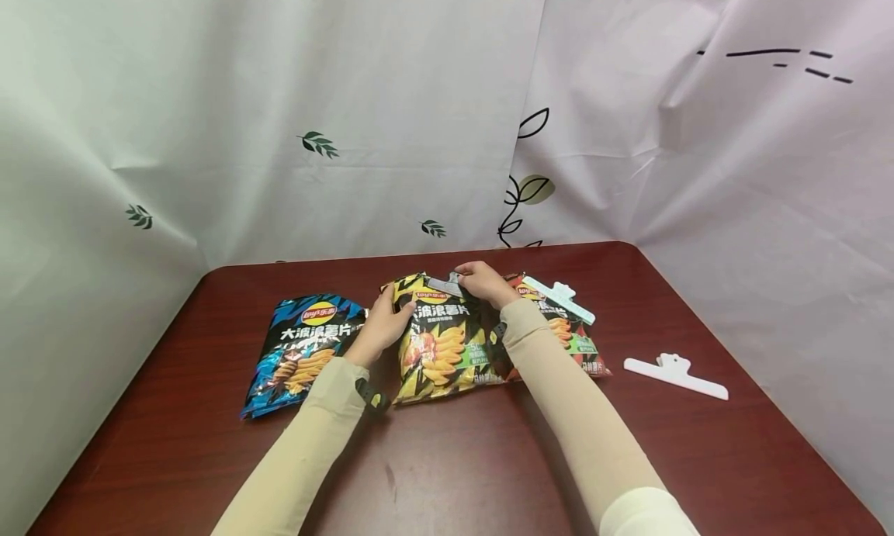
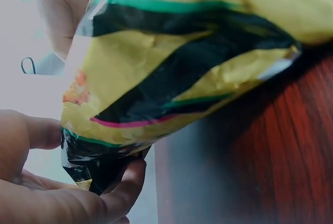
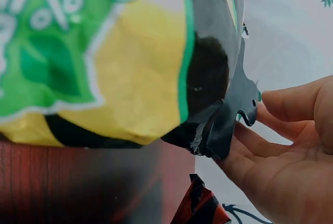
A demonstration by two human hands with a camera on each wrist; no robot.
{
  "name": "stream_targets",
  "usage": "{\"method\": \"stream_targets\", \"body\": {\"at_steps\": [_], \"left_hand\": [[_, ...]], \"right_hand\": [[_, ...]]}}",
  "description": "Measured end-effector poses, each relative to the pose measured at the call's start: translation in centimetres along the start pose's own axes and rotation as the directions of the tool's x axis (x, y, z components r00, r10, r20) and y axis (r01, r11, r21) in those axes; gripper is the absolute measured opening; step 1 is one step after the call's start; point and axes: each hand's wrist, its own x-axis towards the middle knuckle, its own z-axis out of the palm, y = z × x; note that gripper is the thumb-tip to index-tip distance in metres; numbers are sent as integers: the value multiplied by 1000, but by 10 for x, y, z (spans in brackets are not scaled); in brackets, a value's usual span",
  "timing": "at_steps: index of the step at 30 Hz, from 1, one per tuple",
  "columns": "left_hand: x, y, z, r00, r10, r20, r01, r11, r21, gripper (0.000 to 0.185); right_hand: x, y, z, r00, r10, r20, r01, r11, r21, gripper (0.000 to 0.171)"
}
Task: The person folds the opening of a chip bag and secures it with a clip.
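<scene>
Yellow crinkly foil chip bag [image 1: 438,342] is lying mid-table w/ its top edge pointing away; left hand [image 1: 380,326] fingers are pinching the top-left corner, right hand [image 1: 485,282] fingers are curling over the grey plastic clip [image 1: 445,284] at the top edge.

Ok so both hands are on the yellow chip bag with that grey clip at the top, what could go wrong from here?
The grey clip sits near one end of the yellow bag's top, so part of the fold may stay unsealed. The left hand pinches only a corner, so the bag could twist. The right hand and sleeve lie over the red bag, which could be nudged.
</scene>
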Motion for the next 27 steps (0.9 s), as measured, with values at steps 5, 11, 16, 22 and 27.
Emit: {"method": "stream_targets", "body": {"at_steps": [5,11,16,22,27], "left_hand": [[1,-2,1,1000,-15,3,15,1000,11,72],[1,-3,2,999,-32,12,32,999,2,73],[0,-3,2,999,-37,19,37,999,3,75],[-2,-4,2,999,-42,28,42,999,4,75],[-3,-5,0,998,-38,45,38,999,-8,76]], "right_hand": [[-2,-2,2,1000,7,25,-6,1000,-15,44],[0,0,5,999,9,47,-7,999,-40,48],[1,1,6,998,26,58,-23,999,-39,49],[-1,2,6,998,14,67,-12,999,-44,50],[-6,-1,7,999,12,51,-10,999,-39,52]]}}
